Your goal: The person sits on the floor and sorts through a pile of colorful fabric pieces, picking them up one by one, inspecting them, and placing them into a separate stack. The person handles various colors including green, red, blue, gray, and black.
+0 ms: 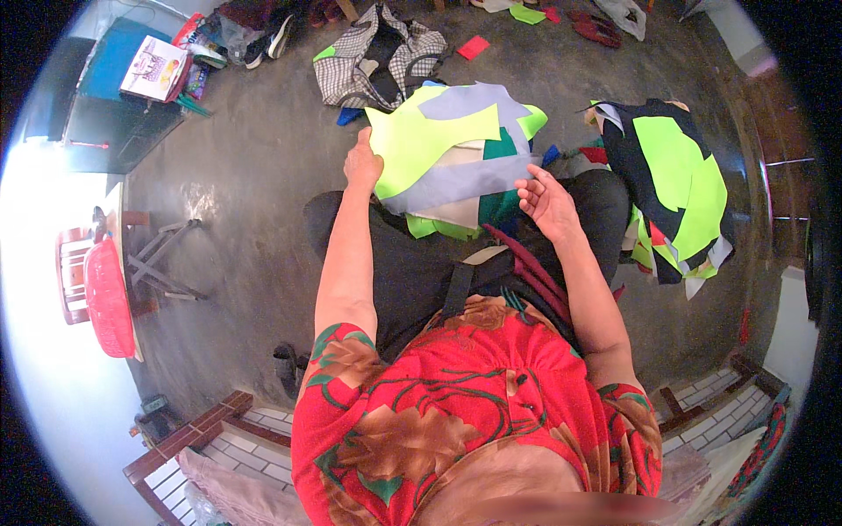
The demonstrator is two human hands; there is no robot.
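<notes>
A pile of cut fabric pieces lies in front of my knees. On top is a neon yellow-green fabric piece point(419, 138), with a grey fabric strip point(465, 181) across the pile's near side. My left hand point(362, 164) grips the yellow-green piece at its left edge, fingers partly hidden. At the strip's right end, my right hand point(548, 202) is turned palm up, thumb and forefinger pinching the tip while the other fingers curl loosely. White and dark green fabric point(498, 167) shows beneath the strip, and another grey piece point(478, 98) lies at the far side.
To the right sits a second heap of black and yellow-green fabric point(671, 167). A checked cloth bundle point(373, 57) lies beyond the pile, near a red scrap point(474, 47). A red plastic basin point(109, 298) and a folding stand point(164, 259) are at the left.
</notes>
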